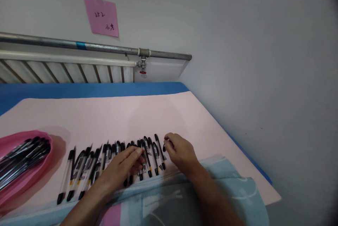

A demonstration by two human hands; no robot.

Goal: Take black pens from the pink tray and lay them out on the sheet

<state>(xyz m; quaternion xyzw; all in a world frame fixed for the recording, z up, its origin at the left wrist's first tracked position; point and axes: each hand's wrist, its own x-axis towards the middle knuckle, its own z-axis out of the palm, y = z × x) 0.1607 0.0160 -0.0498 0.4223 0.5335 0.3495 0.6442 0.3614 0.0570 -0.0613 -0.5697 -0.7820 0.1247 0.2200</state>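
Note:
A row of clear-barrelled pens [64,177] with black ends lies side by side on the pink tabletop. Among them are loose black pen caps [155,149] and small clear pieces. My left hand [125,164] is over the middle of the row, its fingers curled in; what they hold, if anything, is hidden. At the right end of the row, my right hand [182,151] is closed, thumb against fingers. A small black piece [164,147], apparently a pen cap, shows at its fingertips.
A pink basin [51,152] full of black-and-clear pen parts [26,155] stands on the left. Light blue patterned cloth [227,183] covers the front edge. Behind the blue-bordered table [148,113] run a radiator [87,73] and a metal pipe [111,48]; a wall rises on the right.

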